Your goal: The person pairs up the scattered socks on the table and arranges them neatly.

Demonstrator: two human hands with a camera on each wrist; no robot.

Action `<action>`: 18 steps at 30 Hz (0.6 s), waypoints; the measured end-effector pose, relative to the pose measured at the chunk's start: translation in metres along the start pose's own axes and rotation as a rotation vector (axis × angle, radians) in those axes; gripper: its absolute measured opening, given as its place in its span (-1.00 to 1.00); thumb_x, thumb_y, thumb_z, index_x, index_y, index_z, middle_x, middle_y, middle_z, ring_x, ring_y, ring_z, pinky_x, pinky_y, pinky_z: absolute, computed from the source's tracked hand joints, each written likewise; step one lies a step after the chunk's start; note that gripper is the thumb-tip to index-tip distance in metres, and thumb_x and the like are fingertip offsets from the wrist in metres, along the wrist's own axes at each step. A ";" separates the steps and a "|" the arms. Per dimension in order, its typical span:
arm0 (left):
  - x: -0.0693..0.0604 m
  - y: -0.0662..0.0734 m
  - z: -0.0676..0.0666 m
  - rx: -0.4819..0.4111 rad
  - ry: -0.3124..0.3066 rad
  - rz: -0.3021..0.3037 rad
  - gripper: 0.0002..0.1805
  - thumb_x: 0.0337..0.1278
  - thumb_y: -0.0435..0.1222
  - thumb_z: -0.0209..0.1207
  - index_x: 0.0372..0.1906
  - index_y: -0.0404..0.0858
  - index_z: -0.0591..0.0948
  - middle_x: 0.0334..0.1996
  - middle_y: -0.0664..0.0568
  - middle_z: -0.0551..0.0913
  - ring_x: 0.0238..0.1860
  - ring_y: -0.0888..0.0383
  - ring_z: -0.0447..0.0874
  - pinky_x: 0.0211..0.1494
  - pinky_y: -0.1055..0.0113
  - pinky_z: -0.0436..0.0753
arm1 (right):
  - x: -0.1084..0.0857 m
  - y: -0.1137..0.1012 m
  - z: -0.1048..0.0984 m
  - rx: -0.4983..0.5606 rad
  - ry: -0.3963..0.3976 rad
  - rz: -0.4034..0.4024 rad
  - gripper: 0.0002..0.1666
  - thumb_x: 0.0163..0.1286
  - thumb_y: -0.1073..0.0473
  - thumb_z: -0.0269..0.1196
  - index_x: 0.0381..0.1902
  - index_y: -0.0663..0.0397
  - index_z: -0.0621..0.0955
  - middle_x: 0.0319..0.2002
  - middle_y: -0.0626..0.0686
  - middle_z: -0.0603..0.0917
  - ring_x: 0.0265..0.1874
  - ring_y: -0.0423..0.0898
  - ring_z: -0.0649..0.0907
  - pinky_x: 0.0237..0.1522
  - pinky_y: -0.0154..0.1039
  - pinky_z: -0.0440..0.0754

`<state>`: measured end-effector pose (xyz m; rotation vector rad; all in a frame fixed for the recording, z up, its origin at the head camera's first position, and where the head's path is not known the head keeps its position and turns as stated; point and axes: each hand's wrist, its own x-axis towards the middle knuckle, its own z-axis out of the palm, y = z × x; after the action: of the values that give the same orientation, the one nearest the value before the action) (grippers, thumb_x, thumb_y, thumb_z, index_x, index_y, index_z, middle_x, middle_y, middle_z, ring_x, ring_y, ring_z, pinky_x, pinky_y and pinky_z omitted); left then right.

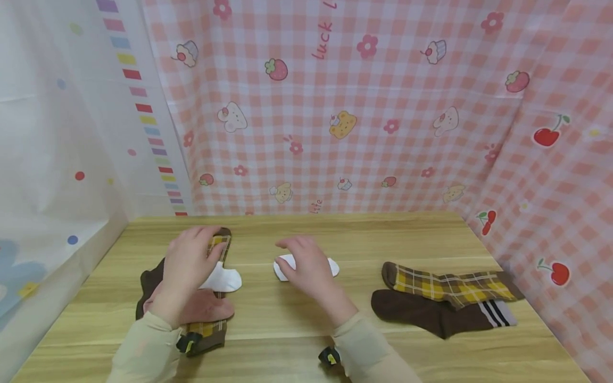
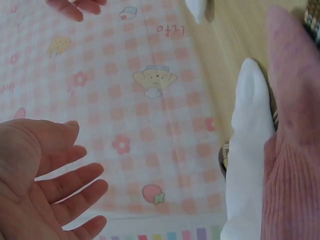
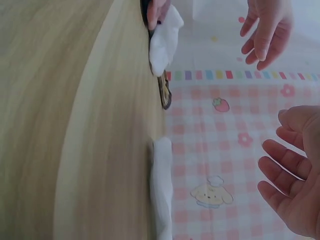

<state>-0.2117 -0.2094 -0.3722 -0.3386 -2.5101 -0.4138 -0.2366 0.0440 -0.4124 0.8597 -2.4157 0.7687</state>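
Note:
My left hand [image 1: 189, 263] hovers over a pile of socks at the left of the table, its fingers loosely bent with nothing between them. In the pile lie a white sock [image 1: 230, 280], a pink sock [image 1: 210, 309], a dark brown sock [image 1: 151, 279] and yellow-brown plaid fabric [image 1: 210, 330]; my hand hides part of them. Above another white sock [image 1: 333, 267] in the middle hangs my right hand [image 1: 308, 266]. The right wrist view shows that hand [image 3: 295, 167] relaxed and apart from the white sock [image 3: 162, 190].
At the right of the wooden table [image 1: 297, 351], a yellow-brown plaid sock [image 1: 447, 286] lies beside a dark brown sock [image 1: 421, 312] with a striped light cuff. A pink checked cloth [image 1: 316, 159] hangs behind the table, and a white cloth [image 1: 57, 138] at the left.

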 end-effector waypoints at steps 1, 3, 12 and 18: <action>0.000 -0.001 -0.001 -0.004 0.003 0.001 -0.65 0.13 -0.32 0.36 0.02 -0.35 0.65 -0.10 -0.27 0.68 -0.07 -0.28 0.61 -0.07 -0.26 0.52 | 0.001 -0.001 0.002 -0.001 -0.005 0.004 -0.66 0.31 0.13 0.37 0.02 0.06 0.65 -0.04 0.02 0.68 0.05 0.02 0.59 0.15 -0.11 0.52; 0.000 -0.005 -0.002 -0.010 0.014 0.003 -0.65 0.12 -0.33 0.35 0.01 -0.36 0.65 -0.12 -0.27 0.68 -0.07 -0.29 0.61 -0.08 -0.26 0.51 | 0.002 -0.004 0.005 -0.001 -0.014 0.012 -0.67 0.30 0.13 0.37 0.02 0.04 0.65 -0.04 0.01 0.68 0.05 0.01 0.59 0.14 -0.13 0.53; 0.000 -0.015 -0.004 -0.033 0.028 -0.003 -0.65 0.13 -0.34 0.34 0.02 -0.37 0.65 -0.12 -0.29 0.68 -0.07 -0.32 0.59 -0.06 -0.29 0.48 | 0.005 -0.015 0.018 0.024 -0.064 0.053 -0.67 0.33 0.09 0.37 0.03 0.01 0.66 -0.02 -0.03 0.68 0.07 -0.03 0.58 0.15 -0.17 0.52; -0.002 -0.017 -0.005 -0.045 0.008 -0.037 -0.65 0.15 -0.33 0.32 0.03 -0.38 0.64 -0.07 -0.30 0.66 -0.02 -0.33 0.57 0.01 -0.28 0.47 | 0.005 -0.020 0.026 0.034 -0.092 0.075 -0.67 0.35 0.08 0.35 0.04 -0.01 0.65 -0.01 -0.05 0.67 0.07 -0.06 0.58 0.11 -0.21 0.54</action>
<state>-0.2134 -0.2273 -0.3726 -0.3082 -2.5058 -0.4864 -0.2323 0.0129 -0.4218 0.8383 -2.5352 0.8167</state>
